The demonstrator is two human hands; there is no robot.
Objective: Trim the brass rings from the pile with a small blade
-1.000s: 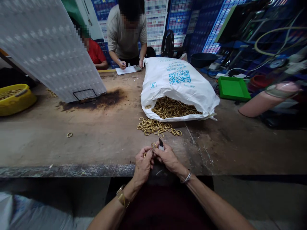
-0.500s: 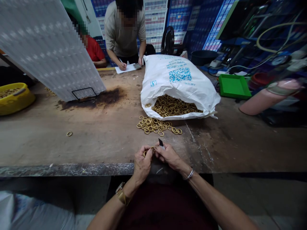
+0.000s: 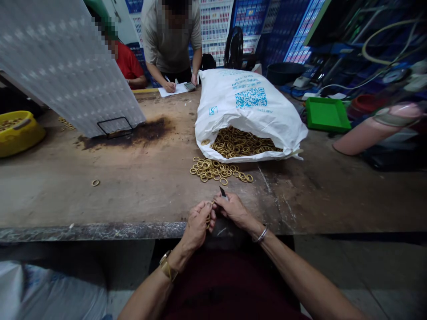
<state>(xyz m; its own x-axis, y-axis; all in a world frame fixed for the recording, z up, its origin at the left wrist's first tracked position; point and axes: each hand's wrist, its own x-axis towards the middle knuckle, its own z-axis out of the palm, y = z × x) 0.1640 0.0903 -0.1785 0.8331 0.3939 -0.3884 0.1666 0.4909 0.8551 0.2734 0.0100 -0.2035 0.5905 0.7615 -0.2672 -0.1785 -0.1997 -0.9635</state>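
Observation:
My left hand is closed around brass-coloured rings, which show between thumb and fingers over the table's front edge. Close beside it, my right hand grips a utility knife, its dark blade pointing up and away from me. The right fingertips meet the left ones at a ring; whether both pinch it I cannot tell. Just beyond my hands lies a loose pile of rings. Behind the pile, a white woven sack lies on its side, its mouth facing me, with many more rings inside.
A single ring lies on the wooden table to the left. A yellow basin, a leaning white panel, a green tray and a pink bottle stand around. Across the table, a person writes on paper.
My left hand has turned slightly, so several rings now show below its thumb. The right hand has shifted a little, with the knife still in it. The whole view has tilted slightly.

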